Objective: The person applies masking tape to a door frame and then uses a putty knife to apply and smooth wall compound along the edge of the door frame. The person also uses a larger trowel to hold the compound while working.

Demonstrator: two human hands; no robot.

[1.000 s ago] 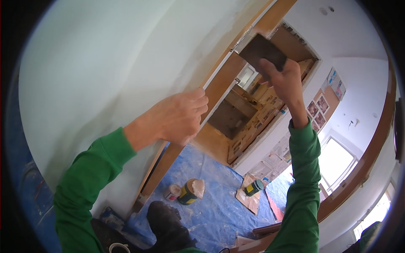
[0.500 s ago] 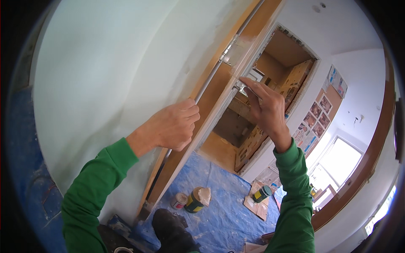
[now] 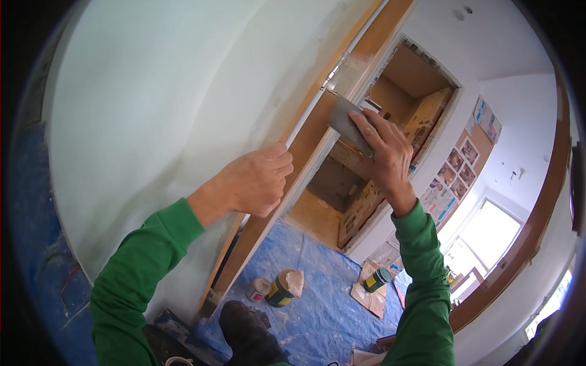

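Grey pad (image 3: pixel 347 124), edge-on before, now face-on (blue floor sheet (image 3: pixel 329 290), pale wall (image 3: pixel 140 110))

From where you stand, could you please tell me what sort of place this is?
Probably an indoor space under renovation: a blue sheet with whitish marks is spread underfoot, a green-and-yellow tin stands on it, and the right hand holds a flat grey tool.

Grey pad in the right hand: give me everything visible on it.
The grey pad looks thin, flat and four-sided, with fairly straight edges and a plain, dull face; its material is unclear. The right hand holds it slanted, fingers against its face. It overlaps the wooden frame in view; whether they touch cannot be told.
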